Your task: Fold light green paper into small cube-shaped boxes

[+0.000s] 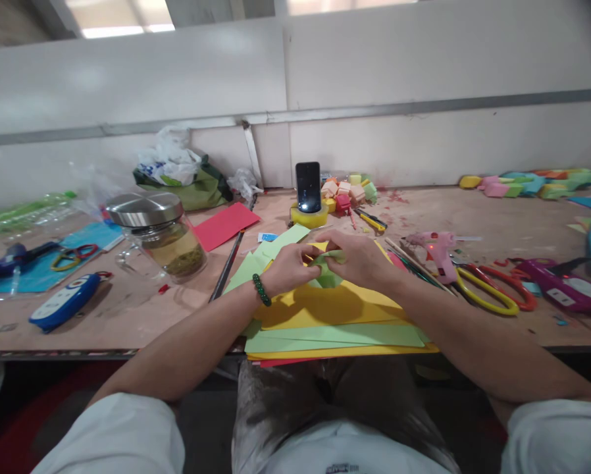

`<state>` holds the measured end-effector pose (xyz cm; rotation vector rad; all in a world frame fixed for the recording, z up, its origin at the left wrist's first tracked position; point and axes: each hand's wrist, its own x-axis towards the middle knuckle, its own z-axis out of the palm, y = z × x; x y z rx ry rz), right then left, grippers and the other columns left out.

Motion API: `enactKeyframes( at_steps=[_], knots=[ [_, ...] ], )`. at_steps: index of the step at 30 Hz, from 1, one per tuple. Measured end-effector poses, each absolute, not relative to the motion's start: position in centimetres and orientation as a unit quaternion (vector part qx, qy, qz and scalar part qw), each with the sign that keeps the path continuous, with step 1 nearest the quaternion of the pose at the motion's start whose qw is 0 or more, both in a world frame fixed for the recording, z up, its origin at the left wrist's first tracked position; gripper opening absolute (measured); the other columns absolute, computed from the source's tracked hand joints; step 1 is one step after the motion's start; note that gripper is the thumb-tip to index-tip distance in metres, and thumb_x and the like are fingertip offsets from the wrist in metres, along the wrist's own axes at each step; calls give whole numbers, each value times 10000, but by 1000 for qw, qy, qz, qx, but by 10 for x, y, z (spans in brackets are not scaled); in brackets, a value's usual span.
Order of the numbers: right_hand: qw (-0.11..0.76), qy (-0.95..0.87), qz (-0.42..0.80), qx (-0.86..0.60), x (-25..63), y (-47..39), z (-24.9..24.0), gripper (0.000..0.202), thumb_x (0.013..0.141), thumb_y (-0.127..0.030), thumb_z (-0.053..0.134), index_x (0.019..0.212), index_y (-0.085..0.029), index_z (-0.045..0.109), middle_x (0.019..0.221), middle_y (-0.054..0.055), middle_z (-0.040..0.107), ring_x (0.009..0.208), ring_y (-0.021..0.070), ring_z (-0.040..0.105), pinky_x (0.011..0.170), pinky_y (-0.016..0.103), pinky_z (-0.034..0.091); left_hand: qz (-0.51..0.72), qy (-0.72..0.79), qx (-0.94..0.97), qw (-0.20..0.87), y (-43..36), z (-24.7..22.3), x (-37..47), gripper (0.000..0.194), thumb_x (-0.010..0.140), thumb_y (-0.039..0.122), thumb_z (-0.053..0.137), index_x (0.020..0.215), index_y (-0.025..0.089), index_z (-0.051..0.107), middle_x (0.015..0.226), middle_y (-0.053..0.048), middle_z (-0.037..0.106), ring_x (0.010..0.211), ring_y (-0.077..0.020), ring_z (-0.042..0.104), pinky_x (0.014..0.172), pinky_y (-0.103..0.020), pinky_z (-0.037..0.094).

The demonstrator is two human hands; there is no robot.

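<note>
Between both hands is a small folded piece of light green paper [329, 276]. My left hand [293, 266], with a dark green bead bracelet [261, 289] at the wrist, pinches its left side. From the right, my right hand [359, 260] grips the paper's upper edge between thumb and fingers. Parts of the fingertips are hidden behind the paper. Beneath the hands lies a stack of paper sheets, with yellow paper [295, 315] on top and light green sheets [325, 337] showing near the table edge.
A glass mug [177, 250] with a steel lid stands left, near a red sheet [229, 225]. Behind the hands, a phone [308, 187] leans upright on a tape roll [309, 216] beside folded paper pieces [343, 203]. Scissors [490, 289] and a pink glue gun [441, 257] lie right.
</note>
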<state>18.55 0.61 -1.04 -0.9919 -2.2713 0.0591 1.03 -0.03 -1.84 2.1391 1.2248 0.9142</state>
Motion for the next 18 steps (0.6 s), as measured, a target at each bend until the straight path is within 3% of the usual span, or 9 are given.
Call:
enactKeyframes(
  at_steps=[8,15,18],
  knots=[
    [314,-881,28,-352,184,2,-10,436,688,-111,584,1118,-185,585,928,41,724,808,182,674,677,259,445,332,477,781,228,1,-22,10,195,674,63,546,734,136,718,690,-26,716,629,-136,629,593,-212,470],
    [276,-870,22,-408,184,4,-9,307,751,-163,586,1056,-200,580,930,47,726,765,196,669,619,254,406,319,475,785,237,3,-21,8,170,697,112,547,699,135,715,648,-18,699,607,-128,596,567,-204,441],
    [264,-874,34,-408,184,4,-8,353,740,-148,578,1089,-200,575,947,47,722,753,191,660,611,250,395,310,483,784,239,2,-20,7,150,693,125,556,663,139,702,618,-10,684,582,-122,580,562,-210,430]
  ],
)
